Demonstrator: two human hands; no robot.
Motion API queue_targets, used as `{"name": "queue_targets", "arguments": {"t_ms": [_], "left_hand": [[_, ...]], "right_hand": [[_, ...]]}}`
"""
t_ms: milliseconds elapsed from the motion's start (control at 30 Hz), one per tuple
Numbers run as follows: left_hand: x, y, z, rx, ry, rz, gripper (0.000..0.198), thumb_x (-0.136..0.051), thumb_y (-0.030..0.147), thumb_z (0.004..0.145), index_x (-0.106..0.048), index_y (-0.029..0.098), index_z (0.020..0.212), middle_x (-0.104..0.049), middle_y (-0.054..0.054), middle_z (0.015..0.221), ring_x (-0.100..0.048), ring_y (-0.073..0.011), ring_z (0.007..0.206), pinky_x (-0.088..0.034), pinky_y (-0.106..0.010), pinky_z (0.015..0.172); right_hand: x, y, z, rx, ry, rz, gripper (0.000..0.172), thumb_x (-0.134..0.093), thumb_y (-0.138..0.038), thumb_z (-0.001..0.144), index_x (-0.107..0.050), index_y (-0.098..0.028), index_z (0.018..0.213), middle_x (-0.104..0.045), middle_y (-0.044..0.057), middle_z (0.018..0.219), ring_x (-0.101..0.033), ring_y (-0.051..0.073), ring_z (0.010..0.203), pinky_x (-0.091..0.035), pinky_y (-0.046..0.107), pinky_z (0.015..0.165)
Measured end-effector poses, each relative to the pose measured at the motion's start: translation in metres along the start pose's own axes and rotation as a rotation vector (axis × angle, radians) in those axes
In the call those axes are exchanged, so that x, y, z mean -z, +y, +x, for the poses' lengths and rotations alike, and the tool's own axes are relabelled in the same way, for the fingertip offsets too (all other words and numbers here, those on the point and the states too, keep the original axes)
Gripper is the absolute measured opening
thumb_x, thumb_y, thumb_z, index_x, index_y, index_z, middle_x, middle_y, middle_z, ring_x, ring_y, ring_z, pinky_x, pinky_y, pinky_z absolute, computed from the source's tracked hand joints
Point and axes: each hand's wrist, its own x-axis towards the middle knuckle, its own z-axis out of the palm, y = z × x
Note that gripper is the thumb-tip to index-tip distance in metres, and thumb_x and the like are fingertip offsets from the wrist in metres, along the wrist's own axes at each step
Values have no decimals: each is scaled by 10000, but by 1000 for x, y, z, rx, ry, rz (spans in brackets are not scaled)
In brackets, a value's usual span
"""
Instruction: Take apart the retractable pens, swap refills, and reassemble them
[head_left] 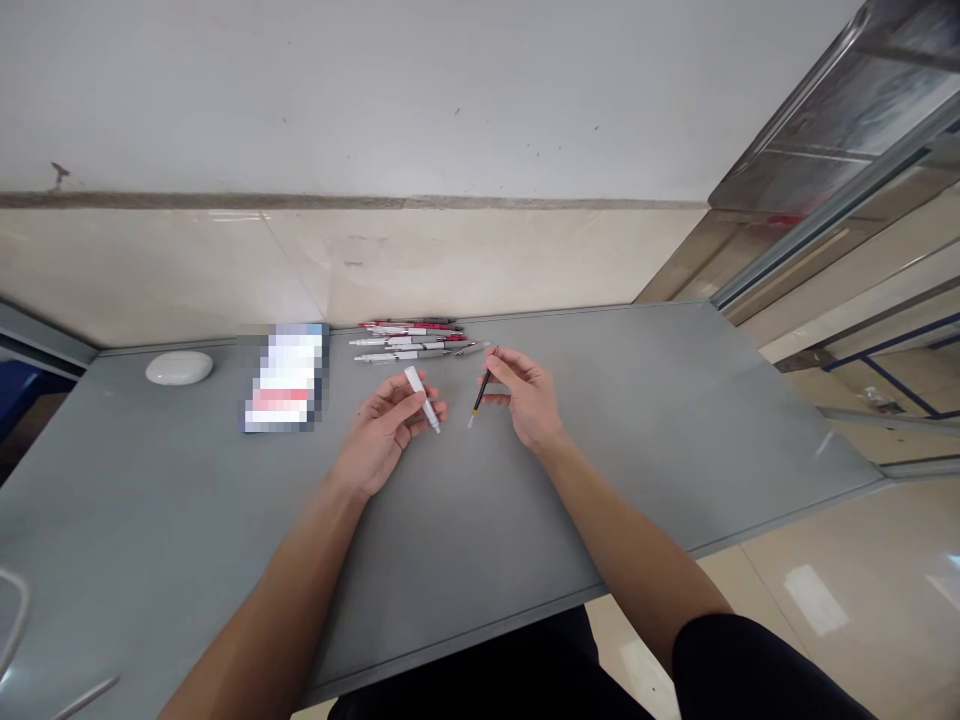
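Between the thumb and fingers of my left hand (384, 428) is a white pen barrel (415, 381), tilted with its narrow end down to the right. My right hand (527, 392) pinches a dark pen refill (481, 393) near its top. The refill has a yellow band low down and a pale tip pointing down. Barrel and refill are apart, a short gap between them, both held above the grey table (480, 540). Just beyond my hands lies a loose row of several pens (409, 342), white, red and dark.
A phone with a blurred screen (285, 378) lies left of the pens. Farther left sits a white rounded mouse-like object (179, 368). The wall (480, 260) runs along the table's back edge. A white cable (16, 620) shows at the lower left.
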Motion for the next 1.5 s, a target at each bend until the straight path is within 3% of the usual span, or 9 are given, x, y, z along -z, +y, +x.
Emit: {"name": "queue_targets", "arguments": {"t_ms": [367, 700, 1167, 1500], "left_hand": [[0, 1, 0, 10, 27, -81, 205, -708, 259, 779, -634, 205, 963, -659, -18, 916, -668, -190, 840, -538, -415, 845], [8, -1, 6, 22, 95, -184, 207, -701, 232, 786, -632, 202, 979, -661, -12, 936, -674, -179, 862, -550, -392, 872], [-2, -1, 0, -69, 87, 2, 290, -734, 288, 754, -619, 211, 1010, -668, -24, 906, -678, -196, 832, -544, -385, 798], [-6, -2, -3, -91, 36, 65, 315, -740, 301, 747, -634, 219, 1031, -678, -37, 919, -673, -213, 850, -516, -407, 829]], "right_hand": [[0, -1, -1, -4, -35, 15, 274, -718, -448, 697, -674, -246, 876, -603, 4, 906, -606, 125, 716, -553, 283, 589], [1, -4, -4, -69, -84, 72, 320, -714, -480, 700, -704, -265, 936, -616, 4, 886, -605, 127, 727, -566, 305, 635], [-2, -4, -7, 35, -197, 42, 181, -738, -394, 695, -733, -265, 822, -618, -6, 815, -607, 137, 748, -571, 329, 650], [-2, -4, -6, 30, -166, 6, 212, -736, -419, 689, -731, -261, 830, -638, -2, 878, -608, 127, 727, -563, 294, 609]]}}
